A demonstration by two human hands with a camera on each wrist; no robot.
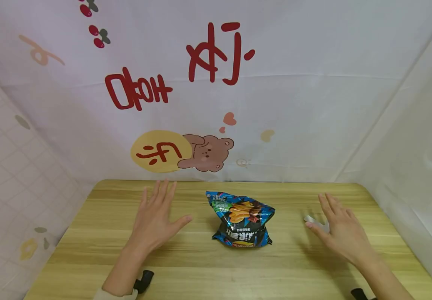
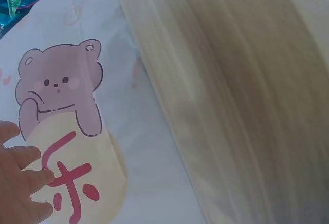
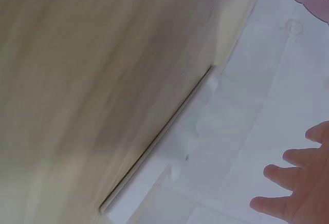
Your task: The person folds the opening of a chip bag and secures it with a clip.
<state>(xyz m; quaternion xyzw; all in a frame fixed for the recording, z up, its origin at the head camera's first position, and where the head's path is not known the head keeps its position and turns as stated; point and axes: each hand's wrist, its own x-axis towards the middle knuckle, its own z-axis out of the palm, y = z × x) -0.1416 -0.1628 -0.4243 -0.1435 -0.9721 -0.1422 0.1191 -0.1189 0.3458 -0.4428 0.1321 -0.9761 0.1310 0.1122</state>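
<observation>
A blue and black bag of chips point(image 1: 242, 221) stands on the wooden table between my two hands, its printed lettering upside down from here. To its left, my left hand point(image 1: 153, 223) is held with fingers straight and thumb spread, touching nothing. My right hand point(image 1: 345, 231) is over the right side of the table, fingers extended and holding nothing. A small white object point(image 1: 325, 226) shows beneath the right thumb and palm, partly hidden by that hand. In the left wrist view, a corner of the chip bag point(image 2: 15, 0) appears at the upper left.
The wooden table point(image 1: 186, 275) ends at a white cloth backdrop point(image 1: 313, 116) with red characters and a printed bear point(image 1: 210, 154). White cloth also hangs along both sides. Black pieces of the wrist straps point(image 1: 144, 281) show below each hand.
</observation>
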